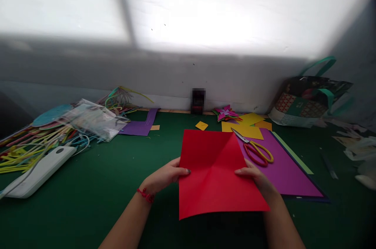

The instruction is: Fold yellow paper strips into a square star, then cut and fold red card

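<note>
A sheet of red paper point(210, 186) with faint diagonal creases is held up over the green table. My left hand point(173, 171) grips its left edge, thumb on top and fingers hidden beneath. On the opposite edge my right hand point(252, 172) pinches the sheet the same way, its fingers mostly behind the paper. Just beyond my right hand lie scissors point(258, 154) with red and yellow handles, resting on purple paper point(289, 174). The scissors' blades point toward the yellow sheets point(243, 129).
Folded paper stars point(226, 112) and a small yellow paper piece point(201, 125) lie at the back. Leftward are purple offcuts point(138, 126), a plastic bag point(94, 117), pipe cleaners point(23, 155) and a white power strip point(41, 172). A patterned bag point(304, 104) stands back right.
</note>
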{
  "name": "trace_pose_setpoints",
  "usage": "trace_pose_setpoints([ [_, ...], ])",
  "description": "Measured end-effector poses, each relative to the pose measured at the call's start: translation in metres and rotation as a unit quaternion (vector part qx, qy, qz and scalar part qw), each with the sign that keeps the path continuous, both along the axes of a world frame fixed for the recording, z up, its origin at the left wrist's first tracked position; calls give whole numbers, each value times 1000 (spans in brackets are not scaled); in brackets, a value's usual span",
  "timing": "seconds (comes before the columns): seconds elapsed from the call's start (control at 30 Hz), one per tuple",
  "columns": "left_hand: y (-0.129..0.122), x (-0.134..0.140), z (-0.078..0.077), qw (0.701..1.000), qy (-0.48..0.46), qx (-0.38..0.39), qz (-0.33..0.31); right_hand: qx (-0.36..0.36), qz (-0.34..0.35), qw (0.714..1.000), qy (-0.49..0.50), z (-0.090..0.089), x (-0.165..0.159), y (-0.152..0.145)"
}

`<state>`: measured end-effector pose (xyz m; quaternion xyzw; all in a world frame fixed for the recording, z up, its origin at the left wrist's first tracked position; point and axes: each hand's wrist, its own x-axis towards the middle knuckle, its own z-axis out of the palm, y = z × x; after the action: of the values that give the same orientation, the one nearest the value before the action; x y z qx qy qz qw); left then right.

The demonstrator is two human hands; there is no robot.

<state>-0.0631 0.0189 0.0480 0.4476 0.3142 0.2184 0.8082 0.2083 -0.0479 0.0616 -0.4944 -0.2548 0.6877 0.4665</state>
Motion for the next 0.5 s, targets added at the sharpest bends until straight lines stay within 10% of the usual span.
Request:
trace_pose_setpoints([
  [0.17, -2, -2, 6, 997, 65, 8, -31, -74, -31, 996, -40, 2, -2, 7],
  [0.5, 1, -3, -1, 998, -7, 5, -66, 44, 51, 997, 40, -4, -3, 0],
])
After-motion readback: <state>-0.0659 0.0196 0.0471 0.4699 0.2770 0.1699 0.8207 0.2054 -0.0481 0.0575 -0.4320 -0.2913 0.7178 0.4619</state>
